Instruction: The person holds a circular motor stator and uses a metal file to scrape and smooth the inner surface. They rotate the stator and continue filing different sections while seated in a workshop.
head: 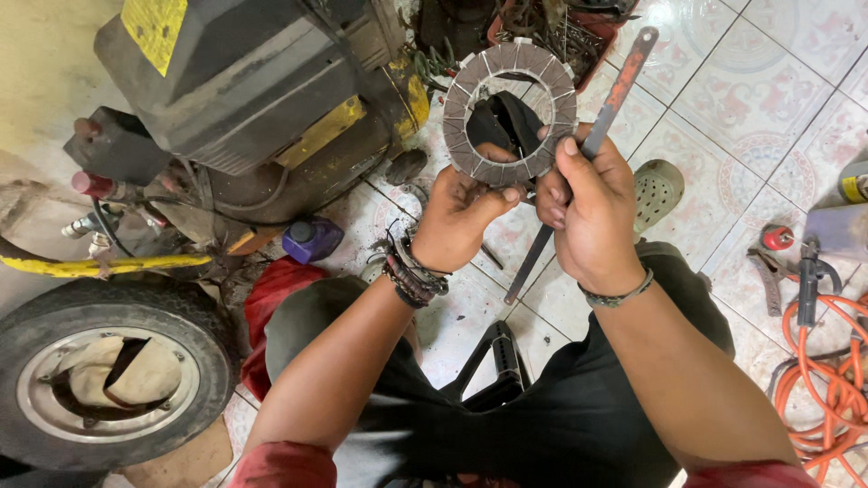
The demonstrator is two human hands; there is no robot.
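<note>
- The left hand (457, 212) pinches the lower rim of a ring-shaped friction disc (509, 112), held up over the tiled floor (768, 90).
- The right hand (592, 212) closes its grip on a flat file (624, 77), touching the disc's right edge.
- A wheel (108, 375) lies at lower left.

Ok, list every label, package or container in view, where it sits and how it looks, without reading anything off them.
Yellow label: slanted rectangular sticker, top left on the dark machine housing.
Purple bottle: small, dark cap, on the floor tiles beside the machine.
Yellow-banded can: right edge, mostly cut off.
No screens or signs show.
</note>
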